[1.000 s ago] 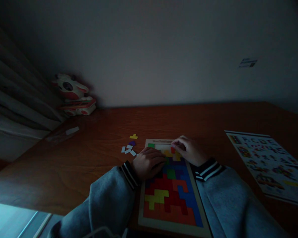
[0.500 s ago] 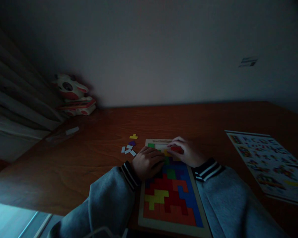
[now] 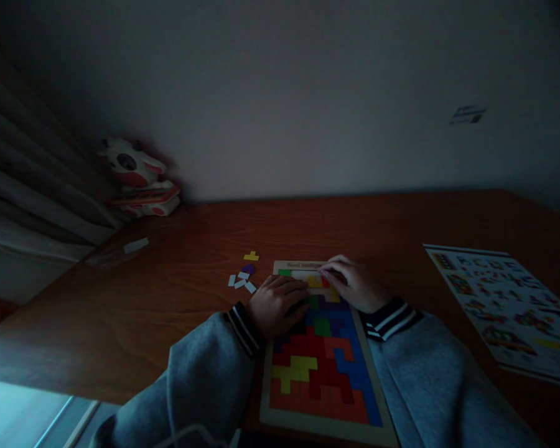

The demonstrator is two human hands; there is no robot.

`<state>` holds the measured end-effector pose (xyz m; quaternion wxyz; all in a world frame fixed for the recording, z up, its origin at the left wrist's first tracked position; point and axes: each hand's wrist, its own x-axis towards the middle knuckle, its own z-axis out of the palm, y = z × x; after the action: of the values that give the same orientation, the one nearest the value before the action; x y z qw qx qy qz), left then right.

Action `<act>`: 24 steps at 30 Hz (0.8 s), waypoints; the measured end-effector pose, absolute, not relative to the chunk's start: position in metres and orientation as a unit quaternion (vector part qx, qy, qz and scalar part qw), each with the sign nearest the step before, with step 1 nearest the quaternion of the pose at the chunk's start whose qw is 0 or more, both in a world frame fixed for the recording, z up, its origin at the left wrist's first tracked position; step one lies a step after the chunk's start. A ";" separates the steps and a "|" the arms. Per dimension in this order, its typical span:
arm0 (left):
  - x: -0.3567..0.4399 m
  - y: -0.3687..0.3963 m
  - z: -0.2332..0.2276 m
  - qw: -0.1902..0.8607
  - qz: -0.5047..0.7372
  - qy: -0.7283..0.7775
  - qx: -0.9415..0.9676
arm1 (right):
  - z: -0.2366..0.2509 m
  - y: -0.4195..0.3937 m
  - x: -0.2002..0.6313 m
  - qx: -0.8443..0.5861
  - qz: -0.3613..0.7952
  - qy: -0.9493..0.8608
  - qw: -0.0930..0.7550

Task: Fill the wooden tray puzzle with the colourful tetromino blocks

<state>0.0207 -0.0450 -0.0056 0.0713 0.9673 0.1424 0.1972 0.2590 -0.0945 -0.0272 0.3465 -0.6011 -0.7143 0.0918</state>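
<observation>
A wooden block puzzle board (image 3: 324,423) lies in front of me, largely filled with coloured pieces in red, orange, yellow, blue, green and purple. My left hand (image 3: 280,305) rests flat over its left edge, fingers stretched across the upper part and covering some pieces. At the top right of the board is my right hand (image 3: 354,285), thumb and fingertips brought together on a red puzzle piece (image 3: 325,282), which is partly hidden. Beside that piece sits a yellow piece (image 3: 313,282). A pale bare strip (image 3: 303,274) of the board shows along the top.
Left of the board lie a yellow piece (image 3: 251,256), a purple piece (image 3: 248,269) and several small white pieces (image 3: 239,284). A printed sheet (image 3: 508,305) is on the right of the wooden table (image 3: 205,242). A cow-shaped toy (image 3: 137,177) stands at the back left near a curtain (image 3: 32,168).
The red piece has gone from between my right fingers down into the board's top rows, beside the yellow piece. My right fingertips shifted slightly with it. My left hand has stayed put.
</observation>
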 end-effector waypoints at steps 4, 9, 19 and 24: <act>0.021 -0.045 -0.005 0.071 0.190 0.142 0.969 | -0.027 -0.095 0.259 -0.595 0.095 -0.718 0.349; 0.020 -0.045 -0.006 0.073 0.184 0.143 0.970 | -0.025 -0.095 0.259 -0.598 0.090 -0.720 0.340; 0.021 -0.047 -0.003 0.081 0.180 0.156 0.968 | -0.027 -0.097 0.253 -0.601 0.070 -0.736 0.304; 0.020 -0.046 -0.004 0.084 0.176 0.156 0.968 | -0.030 -0.095 0.252 -0.601 0.074 -0.731 0.315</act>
<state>0.0200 -0.0463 -0.0037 0.0844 0.9683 0.1556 0.1765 0.2515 -0.0947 -0.0296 0.3150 -0.6012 -0.7306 0.0742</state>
